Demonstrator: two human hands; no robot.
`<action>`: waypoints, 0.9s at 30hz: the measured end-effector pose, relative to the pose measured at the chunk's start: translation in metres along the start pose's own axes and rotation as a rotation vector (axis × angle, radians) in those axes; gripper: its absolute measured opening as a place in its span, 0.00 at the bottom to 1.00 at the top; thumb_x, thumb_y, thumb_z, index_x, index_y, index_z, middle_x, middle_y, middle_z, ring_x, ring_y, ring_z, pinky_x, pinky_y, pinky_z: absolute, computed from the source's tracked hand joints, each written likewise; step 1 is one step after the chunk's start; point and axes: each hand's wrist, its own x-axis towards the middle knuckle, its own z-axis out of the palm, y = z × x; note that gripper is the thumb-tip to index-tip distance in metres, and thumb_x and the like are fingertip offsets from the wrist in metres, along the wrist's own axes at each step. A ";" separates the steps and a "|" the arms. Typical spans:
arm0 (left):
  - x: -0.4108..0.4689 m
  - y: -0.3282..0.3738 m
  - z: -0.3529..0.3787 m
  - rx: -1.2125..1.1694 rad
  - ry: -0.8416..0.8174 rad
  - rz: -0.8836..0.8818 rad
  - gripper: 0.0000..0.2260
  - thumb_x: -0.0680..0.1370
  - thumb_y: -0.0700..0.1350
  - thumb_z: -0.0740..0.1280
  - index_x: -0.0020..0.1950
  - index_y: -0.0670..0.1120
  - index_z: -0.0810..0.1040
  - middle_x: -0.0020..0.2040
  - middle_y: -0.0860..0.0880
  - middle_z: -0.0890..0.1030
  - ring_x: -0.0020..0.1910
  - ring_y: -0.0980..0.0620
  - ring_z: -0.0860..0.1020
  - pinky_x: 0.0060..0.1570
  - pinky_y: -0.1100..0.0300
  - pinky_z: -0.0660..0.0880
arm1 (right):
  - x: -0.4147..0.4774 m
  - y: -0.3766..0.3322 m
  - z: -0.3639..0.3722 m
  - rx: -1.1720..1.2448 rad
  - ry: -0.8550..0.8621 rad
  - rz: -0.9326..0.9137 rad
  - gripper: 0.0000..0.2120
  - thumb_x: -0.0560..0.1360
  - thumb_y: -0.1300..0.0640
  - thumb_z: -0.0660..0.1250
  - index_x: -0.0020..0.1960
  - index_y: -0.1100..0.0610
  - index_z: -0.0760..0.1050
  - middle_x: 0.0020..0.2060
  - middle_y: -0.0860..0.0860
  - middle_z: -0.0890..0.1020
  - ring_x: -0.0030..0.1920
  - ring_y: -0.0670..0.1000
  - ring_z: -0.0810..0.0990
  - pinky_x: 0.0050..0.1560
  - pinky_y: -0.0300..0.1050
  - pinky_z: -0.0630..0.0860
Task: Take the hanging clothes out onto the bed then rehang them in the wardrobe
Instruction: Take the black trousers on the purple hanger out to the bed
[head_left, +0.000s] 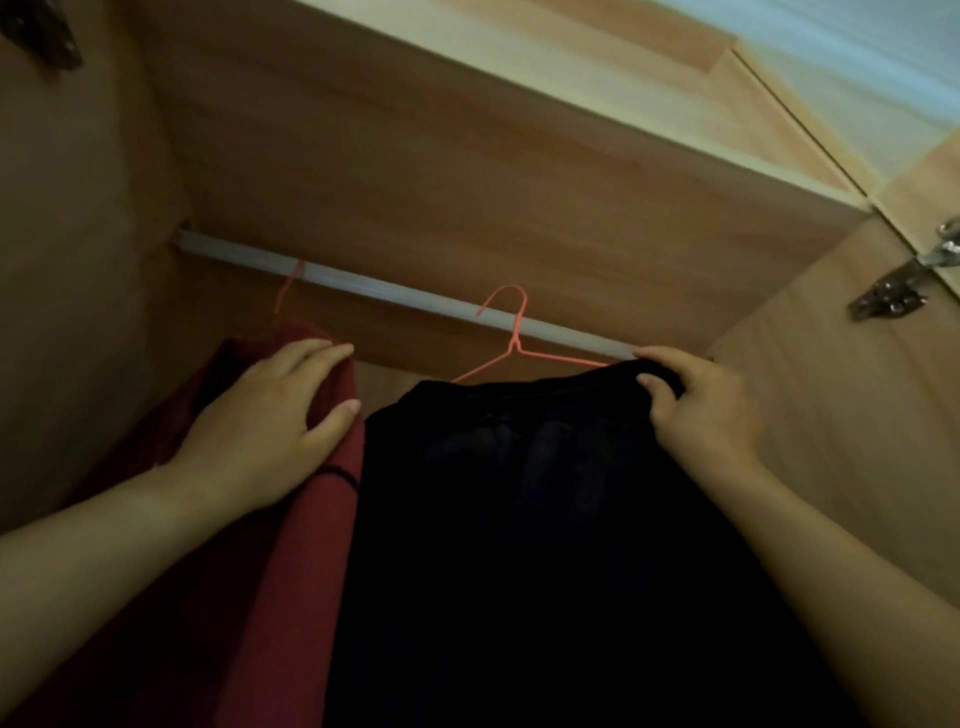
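- The right hand (701, 410) pinches the top edge of a soft black garment (519, 493); the left hand (270, 431) lies flat, fingers relaxed, on a dark red garment (291, 571) beside it.
- The black garment drapes on a thin orange wire hanger (514, 338) whose hook sits at the white rail (363, 283) of the wooden wardrobe (467, 182); whether it is hooked on is unclear.
- Limp cloth likely slides off springy wire: better to hold the hanger's neck.
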 end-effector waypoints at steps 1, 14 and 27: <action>-0.007 0.008 0.003 0.019 0.004 -0.001 0.25 0.78 0.54 0.61 0.73 0.50 0.64 0.74 0.51 0.63 0.71 0.48 0.63 0.66 0.54 0.62 | -0.008 0.007 -0.009 0.022 0.005 -0.007 0.13 0.74 0.55 0.67 0.57 0.45 0.79 0.52 0.49 0.83 0.52 0.55 0.80 0.52 0.48 0.77; -0.073 0.098 0.051 -0.031 -0.096 0.234 0.25 0.74 0.57 0.56 0.68 0.49 0.71 0.66 0.47 0.74 0.65 0.45 0.72 0.67 0.44 0.62 | -0.118 0.007 -0.151 0.020 0.005 -0.059 0.13 0.73 0.61 0.69 0.54 0.47 0.80 0.45 0.41 0.81 0.43 0.31 0.75 0.46 0.22 0.67; -0.099 0.165 0.028 -0.472 -0.122 0.235 0.25 0.75 0.64 0.47 0.71 0.59 0.62 0.60 0.44 0.70 0.55 0.40 0.74 0.49 0.48 0.72 | -0.153 -0.055 -0.298 -0.209 0.106 0.050 0.11 0.74 0.52 0.67 0.52 0.38 0.78 0.42 0.28 0.78 0.41 0.36 0.77 0.44 0.34 0.73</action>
